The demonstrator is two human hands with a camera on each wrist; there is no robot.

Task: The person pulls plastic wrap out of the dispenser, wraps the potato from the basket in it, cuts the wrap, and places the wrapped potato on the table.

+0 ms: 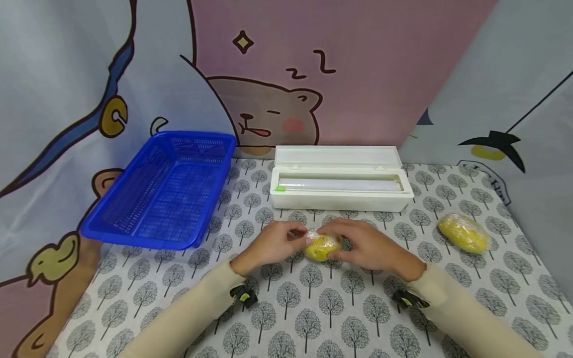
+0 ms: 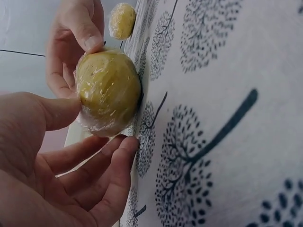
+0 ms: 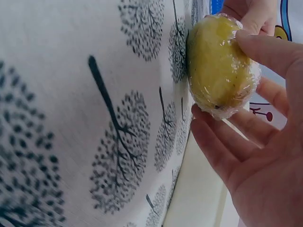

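Note:
A yellow, mango-like fruit [image 1: 321, 249] wrapped in clear cling film is held just above or on the cloth, in front of the white box. From the left, my left hand [image 1: 278, 242] pinches its film-covered end with thumb and fingers. My right hand [image 1: 366, 243] grips the opposite end, the thumb on the near side and the fingers on the far side. Up close in the left wrist view, the film on the fruit [image 2: 109, 90] looks creased and shiny. The right wrist view shows right fingertips under one end of the fruit [image 3: 220, 61].
A long white box [image 1: 342, 202], lid raised, holds a roll of film [image 1: 340, 185] and has a green slider [image 1: 280, 188] at its left. The blue plastic basket [image 1: 143, 242] stands to the left. Another film-wrapped yellow fruit [image 1: 464, 232] lies at the right. A printed curtain hangs behind.

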